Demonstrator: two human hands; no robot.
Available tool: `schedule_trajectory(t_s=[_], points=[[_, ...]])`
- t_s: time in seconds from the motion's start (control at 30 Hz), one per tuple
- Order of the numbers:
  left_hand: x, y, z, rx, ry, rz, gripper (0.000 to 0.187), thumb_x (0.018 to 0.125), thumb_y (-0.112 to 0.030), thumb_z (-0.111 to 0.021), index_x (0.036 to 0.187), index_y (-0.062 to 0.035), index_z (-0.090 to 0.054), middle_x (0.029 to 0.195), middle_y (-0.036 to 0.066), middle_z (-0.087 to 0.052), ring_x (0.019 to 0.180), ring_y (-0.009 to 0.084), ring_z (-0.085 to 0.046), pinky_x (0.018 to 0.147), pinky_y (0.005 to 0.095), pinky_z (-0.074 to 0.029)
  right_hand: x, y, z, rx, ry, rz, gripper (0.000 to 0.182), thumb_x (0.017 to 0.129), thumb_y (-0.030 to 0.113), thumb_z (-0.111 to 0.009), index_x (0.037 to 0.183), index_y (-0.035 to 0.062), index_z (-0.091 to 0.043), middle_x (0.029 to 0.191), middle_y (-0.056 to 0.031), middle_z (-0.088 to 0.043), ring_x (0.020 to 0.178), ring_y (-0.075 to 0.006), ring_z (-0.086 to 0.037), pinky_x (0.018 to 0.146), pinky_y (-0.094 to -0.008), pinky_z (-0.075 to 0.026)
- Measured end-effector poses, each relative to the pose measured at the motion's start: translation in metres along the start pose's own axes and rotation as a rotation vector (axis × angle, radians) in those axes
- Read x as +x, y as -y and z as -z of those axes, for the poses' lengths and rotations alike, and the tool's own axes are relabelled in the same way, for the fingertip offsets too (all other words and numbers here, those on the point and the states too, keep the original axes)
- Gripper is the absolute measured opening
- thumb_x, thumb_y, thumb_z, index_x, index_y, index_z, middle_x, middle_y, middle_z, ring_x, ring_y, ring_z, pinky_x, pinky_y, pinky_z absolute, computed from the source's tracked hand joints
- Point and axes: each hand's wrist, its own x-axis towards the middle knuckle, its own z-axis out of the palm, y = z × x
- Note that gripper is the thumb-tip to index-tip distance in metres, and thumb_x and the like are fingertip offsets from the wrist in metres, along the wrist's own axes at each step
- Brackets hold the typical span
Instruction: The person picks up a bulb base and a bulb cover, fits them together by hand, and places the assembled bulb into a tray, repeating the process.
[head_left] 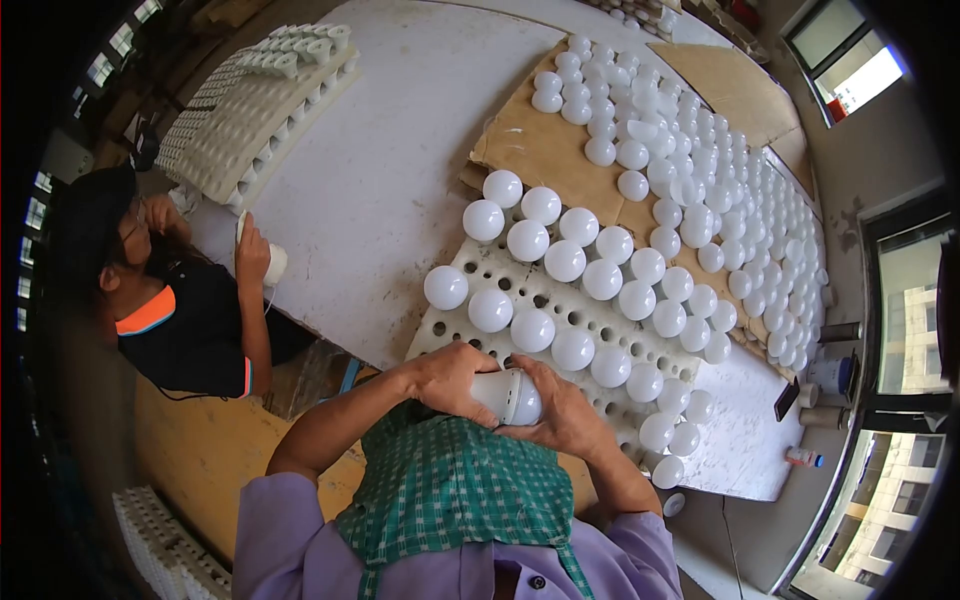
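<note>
The bulb (510, 396) lies between both hands, long axis roughly level, dome toward the right hand (562, 412), base toward the left hand (445, 378). Both hands are clamped on it. The perforated tray (470, 268) lies just beyond the knuckles, with open holes nearest the left hand.

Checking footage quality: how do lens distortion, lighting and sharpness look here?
Head view: strong fisheye bending, black vignette corners; bright window blown out; soft daylight on the white table; the white plastic LED bulb held by both hands, left hand, right hand, is sharp.
</note>
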Motion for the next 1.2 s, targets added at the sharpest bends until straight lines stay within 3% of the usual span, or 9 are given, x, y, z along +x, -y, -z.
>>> schedule_trajectory(t_s=[0.13, 0.2, 0.3, 0.5, 0.73, 0.77, 0.9, 1.1, 1.2], points=[[0.005, 0.009, -0.006, 0.003, 0.015, -0.038, 0.058, 0.060, -0.034, -0.086, 0.099, 0.0034, -0.065, 0.089, 0.015, -0.069, 0.082, 0.0199, -0.067, 0.075, 0.0316, -0.053, 0.004, -0.008, -0.016, 0.006, -0.097, 0.076, 0.088, 0.062, 0.025, -0.084, 0.133, 0.0011, -0.038, 0.124, -0.0220, -0.049, 0.110, -0.0391, -0.053, 0.090, -0.0436, -0.047], [0.005, 0.007, -0.010, -0.018, -0.023, -0.076, 0.058, 0.059, -0.034, -0.085, 0.097, 0.0049, -0.066, 0.088, 0.017, -0.069, 0.080, 0.0219, -0.068, 0.074, 0.0319, -0.053, 0.009, -0.011, -0.025, 0.037, -0.351, 0.324, 0.079, 0.058, 0.016, -0.084, 0.125, 0.0010, -0.046, 0.118, -0.0190, -0.053, 0.104, -0.0362, -0.054, 0.087, -0.0424, -0.048], [0.005, -0.006, -0.011, -0.049, -0.009, -0.087, 0.058, 0.060, -0.036, -0.084, 0.096, 0.0056, -0.066, 0.087, 0.018, -0.069, 0.079, 0.0222, -0.068, 0.073, 0.0319, -0.053, 0.002, -0.016, -0.036, 0.139, -0.429, 0.427, 0.067, 0.054, 0.008, -0.081, 0.115, 0.0019, -0.054, 0.109, -0.0158, -0.056, 0.097, -0.0315, -0.055, 0.082, -0.0394, -0.048], [0.006, -0.016, -0.015, -0.011, 0.046, -0.051, 0.059, 0.063, -0.040, -0.083, 0.094, 0.0067, -0.066, 0.085, 0.018, -0.069, 0.078, 0.0219, -0.068, 0.072, 0.0317, -0.053, -0.003, -0.020, -0.036, 0.212, -0.459, 0.424, 0.051, 0.054, 0.005, -0.077, 0.101, 0.0043, -0.057, 0.100, -0.0136, -0.055, 0.093, -0.0278, -0.054, 0.077, -0.0360, -0.047], [0.030, -0.002, -0.029, -0.106, 0.125, -0.016, 0.069, 0.066, -0.046, -0.082, 0.105, 0.0086, -0.062, 0.098, 0.021, -0.067, 0.090, 0.0252, -0.067, 0.078, 0.0346, -0.052, -0.042, -0.022, -0.050, 0.300, -0.627, 0.150, 0.058, 0.058, 0.005, -0.081, 0.107, 0.0067, -0.048, 0.110, -0.0175, -0.051, 0.099, -0.0313, -0.053, 0.083, -0.0399, -0.047], [0.031, 0.003, -0.033, -0.089, 0.087, -0.008, 0.066, 0.071, -0.034, -0.081, 0.117, 0.0050, -0.056, 0.114, 0.019, -0.063, 0.102, 0.0242, -0.064, 0.080, 0.0349, -0.053, -0.062, -0.026, -0.049, 0.200, -0.628, 0.063, 0.060, 0.060, 0.005, -0.080, 0.108, 0.0083, -0.044, 0.117, -0.0161, -0.044, 0.104, -0.0270, -0.051, 0.085, -0.0393, -0.046], [0.027, -0.002, -0.019, -0.227, 0.035, 0.123, 0.061, 0.076, -0.024, -0.078, 0.123, 0.0029, -0.052, 0.121, 0.019, -0.061, 0.101, 0.0221, -0.065, 0.077, 0.0294, -0.055, -0.149, -0.027, -0.035, -0.331, -0.906, -0.246, 0.061, 0.054, 0.003, -0.081, 0.107, 0.0065, -0.050, 0.110, -0.0189, -0.051, 0.101, -0.0322, -0.053, 0.082, -0.0425, -0.048], [0.045, -0.005, -0.029, -0.164, 0.063, 0.067, 0.050, 0.078, -0.016, -0.075, 0.120, 0.0044, -0.055, 0.118, 0.019, -0.062, 0.099, 0.0232, -0.066, 0.076, 0.0284, -0.055, -0.208, -0.076, -0.046, -0.713, -0.724, -0.621, 0.063, 0.058, 0.013, -0.081, 0.115, 0.0114, -0.052, 0.118, -0.0166, -0.047, 0.108, -0.0374, -0.048, 0.090, -0.0470, -0.044], [0.043, -0.009, -0.026, -0.141, 0.057, 0.092, 0.045, 0.080, -0.014, -0.073, 0.117, 0.0047, -0.056, 0.116, 0.019, -0.063, 0.100, 0.0233, -0.065, 0.079, 0.0292, -0.055, -0.204, -0.081, -0.046, -0.798, -0.728, -0.625, 0.069, 0.058, 0.017, -0.081, 0.120, 0.0124, -0.051, 0.125, -0.0166, -0.041, 0.117, -0.0387, -0.041, 0.098, -0.0497, -0.037]])
